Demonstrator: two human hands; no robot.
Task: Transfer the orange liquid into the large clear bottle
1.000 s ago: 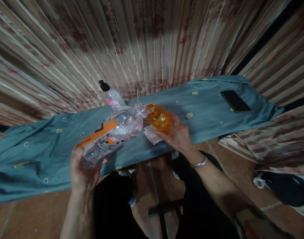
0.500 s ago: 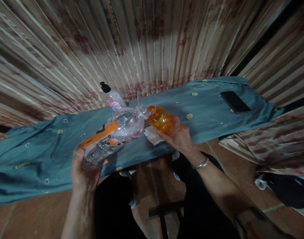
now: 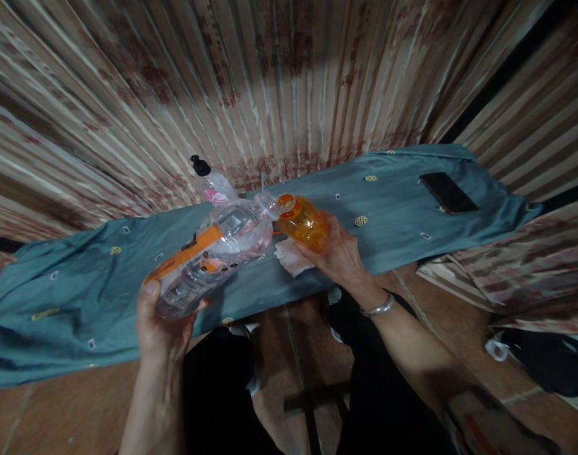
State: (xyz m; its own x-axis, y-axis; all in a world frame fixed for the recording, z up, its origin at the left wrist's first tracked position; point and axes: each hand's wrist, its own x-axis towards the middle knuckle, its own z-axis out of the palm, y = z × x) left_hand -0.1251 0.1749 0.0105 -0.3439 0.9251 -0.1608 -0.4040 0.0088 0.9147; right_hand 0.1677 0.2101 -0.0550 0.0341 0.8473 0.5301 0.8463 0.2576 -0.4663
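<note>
While the left grip [image 3: 164,328] clasped a tilted, clear, orange-labelled bottle [image 3: 229,243], the right grip [image 3: 340,249] encircled a translucent orange bottle [image 3: 305,224].

The left hand [image 3: 162,325] is curved into a wide, firm grip, its thumb [image 3: 151,289] laid uppermost and its fingertips [image 3: 202,306] shown on the side toward the right hand [image 3: 340,251]. Behind it, the left forearm [image 3: 152,404] is extended almost straight forward. The right hand is held farther out from the body, its fingers wrapped in a closed grip. The right forearm [image 3: 421,354] is slanted inward toward the left hand. Below and between the hands, the legs [image 3: 218,385] are parted.
</note>
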